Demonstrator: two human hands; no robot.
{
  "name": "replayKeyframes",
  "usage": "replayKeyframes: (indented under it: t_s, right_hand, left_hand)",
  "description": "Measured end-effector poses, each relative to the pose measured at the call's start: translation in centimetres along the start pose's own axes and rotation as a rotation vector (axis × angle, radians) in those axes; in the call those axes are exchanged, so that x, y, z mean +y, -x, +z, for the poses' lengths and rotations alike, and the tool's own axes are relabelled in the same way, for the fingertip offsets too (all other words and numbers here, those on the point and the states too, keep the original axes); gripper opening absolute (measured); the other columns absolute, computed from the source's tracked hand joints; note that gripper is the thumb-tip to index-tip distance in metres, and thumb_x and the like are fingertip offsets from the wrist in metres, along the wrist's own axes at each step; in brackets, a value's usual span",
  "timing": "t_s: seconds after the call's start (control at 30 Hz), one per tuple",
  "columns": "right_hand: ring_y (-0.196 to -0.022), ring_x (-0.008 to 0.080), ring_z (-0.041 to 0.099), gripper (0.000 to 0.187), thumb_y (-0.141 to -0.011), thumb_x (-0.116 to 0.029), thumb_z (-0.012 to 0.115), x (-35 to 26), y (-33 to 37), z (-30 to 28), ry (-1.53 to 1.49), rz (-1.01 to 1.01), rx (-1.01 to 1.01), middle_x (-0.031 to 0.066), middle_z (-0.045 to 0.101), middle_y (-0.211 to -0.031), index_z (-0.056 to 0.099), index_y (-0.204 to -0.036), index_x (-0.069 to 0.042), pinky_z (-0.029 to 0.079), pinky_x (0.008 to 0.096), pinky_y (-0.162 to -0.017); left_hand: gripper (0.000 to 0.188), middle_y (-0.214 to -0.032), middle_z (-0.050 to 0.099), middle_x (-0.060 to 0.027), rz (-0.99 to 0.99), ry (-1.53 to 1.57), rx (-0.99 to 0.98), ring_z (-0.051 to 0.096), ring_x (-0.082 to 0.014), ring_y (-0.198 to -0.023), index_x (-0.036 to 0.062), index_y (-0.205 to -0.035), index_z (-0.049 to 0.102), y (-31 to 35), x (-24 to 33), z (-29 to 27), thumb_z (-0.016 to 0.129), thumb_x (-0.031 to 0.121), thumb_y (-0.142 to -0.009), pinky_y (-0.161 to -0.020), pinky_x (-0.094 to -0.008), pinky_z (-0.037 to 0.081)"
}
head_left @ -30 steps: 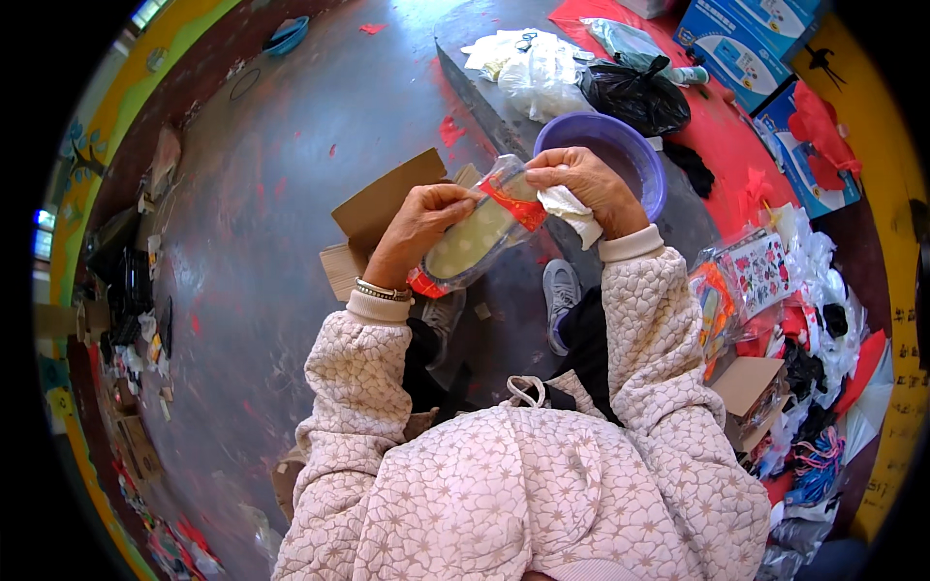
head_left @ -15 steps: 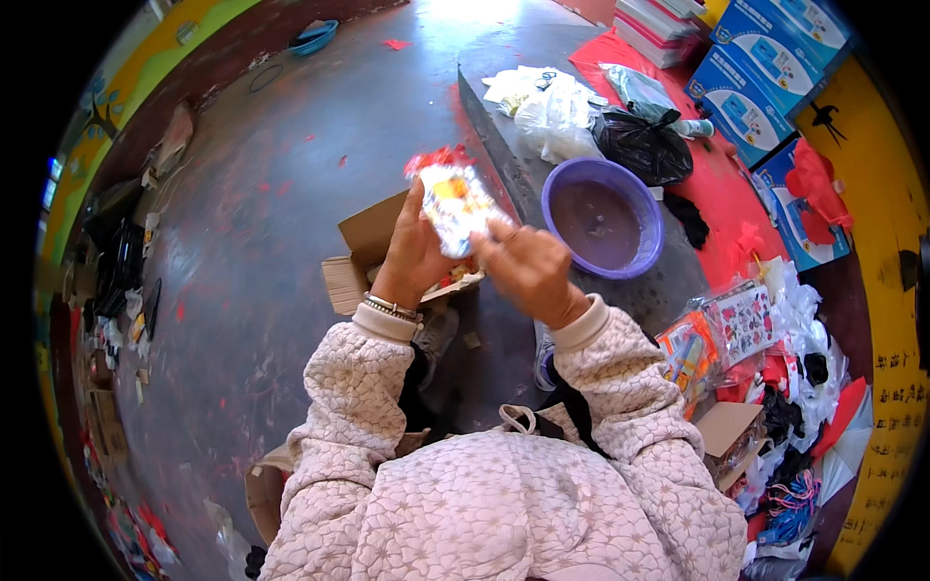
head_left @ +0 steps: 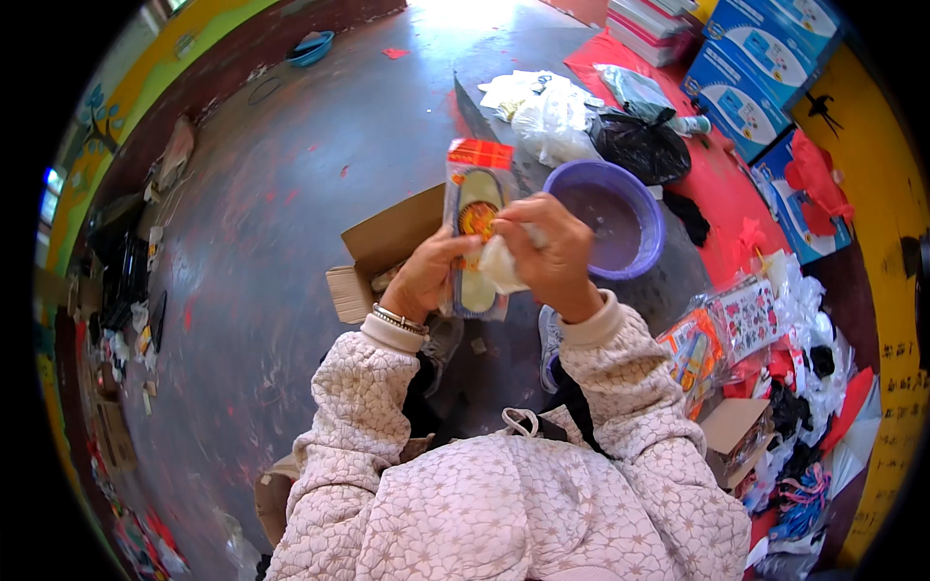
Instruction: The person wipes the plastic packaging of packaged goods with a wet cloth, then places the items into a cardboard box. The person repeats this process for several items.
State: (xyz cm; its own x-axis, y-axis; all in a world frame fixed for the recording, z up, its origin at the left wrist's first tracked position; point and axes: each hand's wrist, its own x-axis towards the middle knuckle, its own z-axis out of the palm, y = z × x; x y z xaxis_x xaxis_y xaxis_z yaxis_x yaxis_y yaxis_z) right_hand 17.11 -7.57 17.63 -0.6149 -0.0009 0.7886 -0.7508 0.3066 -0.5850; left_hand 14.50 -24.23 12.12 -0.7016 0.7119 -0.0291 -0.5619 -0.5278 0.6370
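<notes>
A clear plastic packet with a red top band stands nearly upright in front of me. In it lies what looks like a pair of pale insoles with dark edging, under a round orange-red label. My left hand grips the packet by its lower left side, thumb across the front. Pinched in my right hand is a crumpled white cloth or tissue, which lies against the packet's lower front. Behind and below the packet is an open cardboard box, its contents mostly hidden by my left hand and the packet.
A purple basin of murky water stands to the right. Beyond it lie a black plastic bag and white plastic bags. Blue cartons are stacked at the far right. Packets and bags are heaped at the near right.
The packet, blurred and glaring before, is now steadier and more upright, its front in view. My right hand has shifted slightly right, and the white cloth now shows in it.
</notes>
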Motion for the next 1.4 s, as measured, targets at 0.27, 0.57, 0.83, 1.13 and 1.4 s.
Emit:
replayKeyframes:
  t_s: [0.27, 0.57, 0.83, 1.13, 1.4]
  right_hand:
    - [-0.064, 0.0265, 0.060, 0.013, -0.078, -0.016, 0.059, 10.6, -1.2, -5.5, 0.846, 0.187, 0.023, 0.0112, 0.060, -0.080, 0.063, -0.085, -0.006, 0.048, 0.0364, -0.056]
    - [-0.052, 0.0067, 0.049, 0.025, -0.085, -0.021, 0.062, 9.9, -0.4, -7.9, 0.005, 0.891, 0.192, 0.0016, 0.057, -0.061, 0.064, -0.071, -0.001, 0.040, 0.0260, -0.049]
    - [-0.064, 0.0062, 0.052, 0.018, -0.085, -0.013, 0.059, 3.0, 0.5, -6.0, -0.054, 0.816, 0.000, 0.0024, 0.060, -0.070, 0.063, -0.079, 0.003, 0.041, 0.0220, -0.058]
    - [-0.065, 0.0080, 0.051, 0.010, -0.085, -0.004, 0.055, 1.5, 1.8, -5.8, 0.085, 0.775, -0.197, 0.0051, 0.058, -0.071, 0.059, -0.079, 0.003, 0.038, 0.0206, -0.060]
    - [-0.065, 0.0157, 0.053, 0.011, -0.082, -0.007, 0.056, 2.6, 1.7, -5.2, 0.059, 0.790, -0.216, 0.0108, 0.058, -0.070, 0.057, -0.078, 0.003, 0.040, 0.0251, -0.060]
  left_hand:
    - [0.067, -0.134, 0.040, -0.0171, -0.142, -0.070, -0.025, 0.052, -0.0349, -0.111, 0.0031, -0.137, 0.024, 0.8, -1.6, 3.6, 0.060, 0.012, -0.081, -0.074, -0.0444, 0.055]
    - [0.048, -0.109, 0.056, -0.0186, 0.084, -0.050, 0.058, 0.063, -0.0309, -0.088, -0.0023, -0.121, 0.041, 0.7, 3.8, 1.4, 0.059, 0.018, -0.082, -0.070, -0.0419, 0.055]
    - [0.046, -0.104, 0.060, -0.0101, 0.063, -0.695, 0.406, 0.060, -0.0191, -0.096, 0.0001, -0.119, 0.047, 6.8, 11.8, -7.1, 0.063, -0.001, -0.076, -0.085, -0.0310, 0.049]
    - [0.034, -0.090, 0.060, -0.0075, -0.532, -1.299, 0.430, 0.055, -0.0167, -0.081, -0.0023, -0.096, 0.055, 2.8, 5.4, -22.3, 0.063, -0.002, -0.063, -0.075, -0.0293, 0.046]
    - [0.044, -0.095, 0.064, -0.0155, -1.030, -1.558, 0.104, 0.060, -0.0266, -0.091, -0.0016, -0.105, 0.058, 0.4, -5.8, -33.7, 0.068, 0.012, -0.065, -0.080, -0.0355, 0.047]
